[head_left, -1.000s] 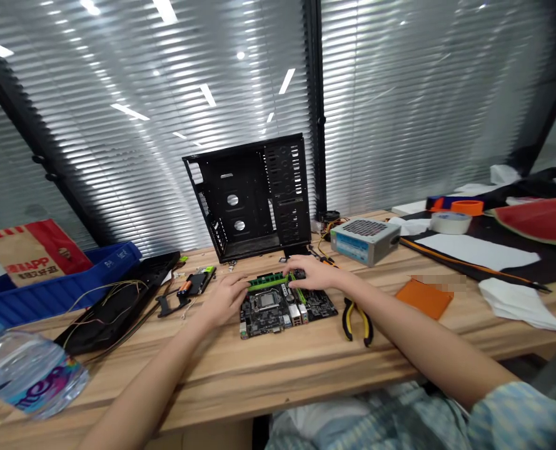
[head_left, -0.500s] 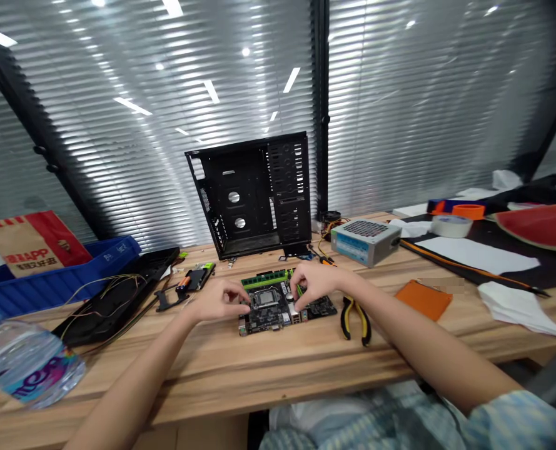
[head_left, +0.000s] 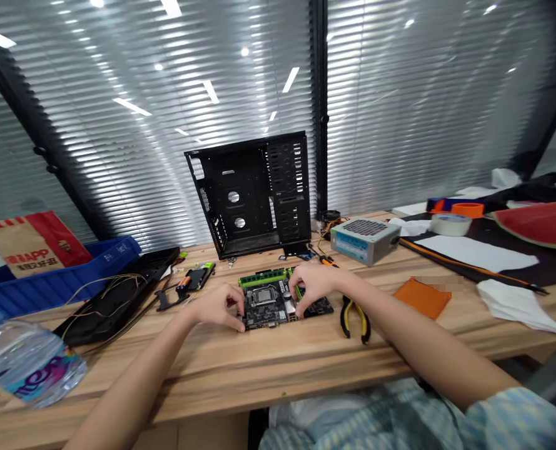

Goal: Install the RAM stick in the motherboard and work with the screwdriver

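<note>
A black motherboard [head_left: 263,314] with a metal processor socket and green slots lies on the wooden table in front of me. My left hand [head_left: 221,307] grips its left edge, with the thumb low at the near left corner and the fingers curled behind. Over the board's right half, my right hand [head_left: 311,289] is bent, thumb and fingers closed on the board beside a silver heatsink. The right fingertips are partly hidden. Pliers with yellow and black handles [head_left: 365,325] lie under my right forearm.
An open black computer case [head_left: 249,194] stands behind the board. A power supply [head_left: 366,240] sits to its right, near an orange pouch [head_left: 422,297]. To the left are a black panel [head_left: 113,306] with wires, a blue bin [head_left: 113,253] and a water bottle [head_left: 34,362].
My left hand has shifted slightly toward the board's near left corner, its thumb lower. The motherboard has moved slightly away from me; my right hand stays over it.
</note>
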A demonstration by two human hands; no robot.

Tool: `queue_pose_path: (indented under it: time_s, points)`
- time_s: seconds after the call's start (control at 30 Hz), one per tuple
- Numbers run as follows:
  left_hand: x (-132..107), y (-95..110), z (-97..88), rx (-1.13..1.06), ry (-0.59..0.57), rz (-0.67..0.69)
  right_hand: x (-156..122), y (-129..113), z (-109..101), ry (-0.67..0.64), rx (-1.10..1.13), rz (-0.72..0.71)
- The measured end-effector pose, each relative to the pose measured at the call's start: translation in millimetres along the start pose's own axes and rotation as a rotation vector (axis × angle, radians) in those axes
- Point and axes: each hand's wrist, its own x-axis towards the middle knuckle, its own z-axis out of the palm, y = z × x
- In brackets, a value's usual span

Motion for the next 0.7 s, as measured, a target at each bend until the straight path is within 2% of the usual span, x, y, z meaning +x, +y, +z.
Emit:
queue_pose_path:
  time_s: [0.4, 0.7]
  points:
    - [-5.2, -9.9, -7.8, 0.035, 0.057, -0.074, 2.0, -2.2, 4.1, 0.101, -0.090, 0.045]
    - [-5.1, -9.7, -9.7, -0.004, 0.057, -0.061, 1.1, -3.7, 2.8, 0.105, -0.083, 0.050]
